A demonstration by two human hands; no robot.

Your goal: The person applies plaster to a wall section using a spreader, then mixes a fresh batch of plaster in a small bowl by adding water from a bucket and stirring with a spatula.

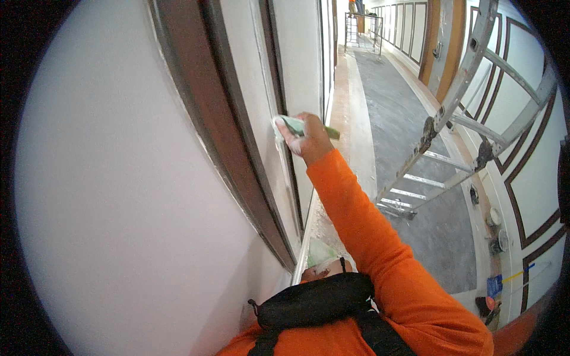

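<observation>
My right hand (306, 136), fingers wrapped round a flat pale green tool (291, 124) smeared with white, presses it to the narrow white trim (276, 155) beside dark brown moulding (219, 148). What the tool is exactly is hard to make out. My left hand (314, 274) shows only as a small patch of skin low down, mostly hidden behind the black bag (314, 302) on my body; I cannot tell what it holds. A pale green piece (320, 252) lies low by the wall among white debris.
An aluminium ladder (442, 169) stands to my right over the grey floor covering (386, 83). Small containers (497, 242) and a blue-and-yellow tool (494, 285) sit along the right panelled wall (528, 178). Farther down the corridor, scaffolding (362, 32) has a person (356, 7) on it.
</observation>
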